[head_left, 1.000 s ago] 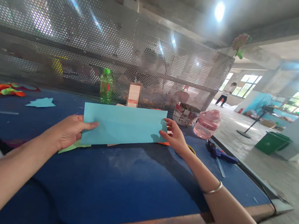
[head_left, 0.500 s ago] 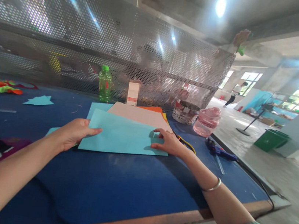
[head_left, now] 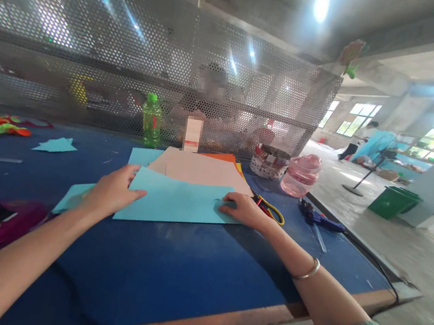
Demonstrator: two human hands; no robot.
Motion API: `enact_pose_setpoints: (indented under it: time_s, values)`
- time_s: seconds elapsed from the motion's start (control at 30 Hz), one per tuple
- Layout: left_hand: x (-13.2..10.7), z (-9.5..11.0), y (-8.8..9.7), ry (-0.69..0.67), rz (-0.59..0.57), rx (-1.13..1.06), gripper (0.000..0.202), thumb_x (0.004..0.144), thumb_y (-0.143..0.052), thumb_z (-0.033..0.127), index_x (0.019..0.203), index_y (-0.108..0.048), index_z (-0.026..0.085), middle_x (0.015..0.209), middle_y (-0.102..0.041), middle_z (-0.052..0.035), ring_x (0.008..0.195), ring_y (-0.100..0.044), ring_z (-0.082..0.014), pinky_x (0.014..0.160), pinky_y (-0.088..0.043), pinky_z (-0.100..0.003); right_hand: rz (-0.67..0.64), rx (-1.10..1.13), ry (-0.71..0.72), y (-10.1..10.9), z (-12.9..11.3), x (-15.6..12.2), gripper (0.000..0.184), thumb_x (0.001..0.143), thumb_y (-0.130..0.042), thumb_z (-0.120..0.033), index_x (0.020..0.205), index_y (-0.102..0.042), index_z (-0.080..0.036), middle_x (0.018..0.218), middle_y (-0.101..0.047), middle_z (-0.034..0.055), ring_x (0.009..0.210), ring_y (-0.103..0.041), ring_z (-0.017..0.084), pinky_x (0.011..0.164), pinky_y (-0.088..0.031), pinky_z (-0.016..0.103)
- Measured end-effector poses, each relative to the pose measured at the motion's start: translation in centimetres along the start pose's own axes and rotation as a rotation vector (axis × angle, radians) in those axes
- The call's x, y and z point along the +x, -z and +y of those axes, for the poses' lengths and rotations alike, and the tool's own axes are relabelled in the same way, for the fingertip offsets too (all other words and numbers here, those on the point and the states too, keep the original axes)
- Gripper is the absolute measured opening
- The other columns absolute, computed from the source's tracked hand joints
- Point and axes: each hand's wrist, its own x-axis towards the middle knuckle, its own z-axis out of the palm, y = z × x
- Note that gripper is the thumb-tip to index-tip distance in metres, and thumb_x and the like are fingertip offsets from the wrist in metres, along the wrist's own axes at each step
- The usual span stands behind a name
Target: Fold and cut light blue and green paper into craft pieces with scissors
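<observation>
A light blue sheet of paper (head_left: 179, 200) is raised slightly off the table between my two hands. My left hand (head_left: 114, 191) grips its left side, thumb on the near face and fingers around the upper left corner. At the right end, my right hand (head_left: 245, 209) closes its bent fingers and thumb on the paper's edge. Just behind lie pale pink sheets (head_left: 203, 170), an orange sheet (head_left: 225, 158) and more blue paper (head_left: 141, 156). Partly under my left forearm is another blue piece (head_left: 72, 197). Yellow-handled scissors (head_left: 275, 211) rest beside my right hand.
On the blue table (head_left: 169, 269) stand a green bottle (head_left: 151, 121), a basket (head_left: 268, 163) and a pink water jug (head_left: 301, 175). A corded glue gun (head_left: 320, 219) lies at right. Blue star shapes (head_left: 55, 145) sit left. A perforated metal panel (head_left: 134, 65) rises behind.
The blue sheet's upper edge has tipped lower, uncovering more pink paper. My left hand has shifted up its left edge, and my right fingers have closed in. A distant person has moved right.
</observation>
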Motion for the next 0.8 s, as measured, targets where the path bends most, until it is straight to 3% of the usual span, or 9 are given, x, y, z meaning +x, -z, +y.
enact_pose_setpoints:
  time_s: [0.07, 0.1, 0.17, 0.23, 0.3, 0.37, 0.8]
  values:
    - [-0.6, 0.6, -0.5, -0.223, 0.169, 0.155, 0.059, 0.084, -0.052, 0.029, 0.137, -0.039, 0.005, 0.137, -0.047, -0.0236, 0.126, -0.045, -0.0351, 0.106, -0.034, -0.048, -0.008, -0.017, -0.006, 0.0, -0.1, 0.0, 0.024, 0.082, -0.064, -0.036, 0.097, -0.067, -0.017, 0.098, -0.07, 0.0071, 0.093, -0.064, 0.022, 0.079, -0.044, 0.027]
    - [-0.9, 1.0, -0.9, -0.355, 0.192, 0.172, 0.057, 0.088, -0.046, 0.03, 0.14, -0.037, 0.008, 0.142, -0.042, -0.0205, 0.132, -0.039, -0.0324, 0.11, -0.028, -0.045, -0.009, -0.02, -0.009, 0.0, -0.1, 0.0, 0.024, 0.082, -0.064, -0.036, 0.097, -0.067, -0.018, 0.098, -0.07, 0.0073, 0.094, -0.064, 0.022, 0.08, -0.044, 0.028]
    - [-1.5, 1.7, -2.0, -0.552, 0.07, 0.118, 0.054, 0.093, -0.039, 0.037, 0.143, -0.033, 0.017, 0.149, -0.038, -0.0118, 0.136, -0.035, -0.026, 0.113, -0.025, -0.04, -0.006, -0.028, -0.011, -0.1, 0.0, 0.0, 0.023, 0.083, -0.063, -0.036, 0.097, -0.067, -0.018, 0.098, -0.071, 0.0074, 0.093, -0.064, 0.022, 0.079, -0.044, 0.028]
    - [-2.1, 2.3, -3.3, -0.653, -0.193, 0.097, 0.057, 0.095, -0.034, 0.045, 0.148, -0.025, 0.026, 0.154, -0.032, -0.0052, 0.14, -0.027, -0.0235, 0.114, -0.024, -0.04, 0.001, -0.04, -0.011, -0.2, 0.1, 0.0, 0.022, 0.083, -0.063, -0.035, 0.096, -0.067, -0.018, 0.097, -0.071, 0.0075, 0.092, -0.064, 0.022, 0.079, -0.044, 0.028]
    - [-2.6, 2.8, -4.2, -0.686, -0.415, 0.105, 0.057, 0.096, -0.028, 0.049, 0.149, -0.022, 0.029, 0.156, -0.025, -0.0012, 0.143, -0.019, -0.0227, 0.115, -0.02, -0.042, 0.006, -0.047, -0.008, -0.4, 0.2, 0.1, 0.022, 0.084, -0.062, -0.035, 0.096, -0.067, -0.018, 0.097, -0.071, 0.0077, 0.093, -0.064, 0.022, 0.078, -0.044, 0.028]
    - [-2.9, 2.9, -4.8, -0.698, -0.524, 0.109, 0.057, 0.096, -0.024, 0.05, 0.15, -0.02, 0.031, 0.157, -0.021, 0.0012, 0.144, -0.014, -0.022, 0.116, -0.015, -0.043, 0.01, -0.048, -0.003, -0.5, 0.3, 0.1, 0.023, 0.085, -0.062, -0.036, 0.097, -0.067, -0.017, 0.097, -0.071, 0.0078, 0.093, -0.064, 0.022, 0.078, -0.044, 0.028]
    - [-3.6, 2.9, -4.8, -0.697, -0.64, 0.167, 0.053, 0.095, -0.024, 0.055, 0.146, -0.02, 0.044, 0.157, -0.018, 0.0069, 0.144, -0.013, -0.0248, 0.114, -0.007, -0.052, -0.005, -0.09, 0.032, -0.7, 0.1, 0.1, 0.022, 0.087, -0.059, -0.033, 0.098, -0.064, -0.015, 0.094, -0.068, 0.0085, 0.089, -0.063, 0.021, 0.076, -0.041, 0.027]
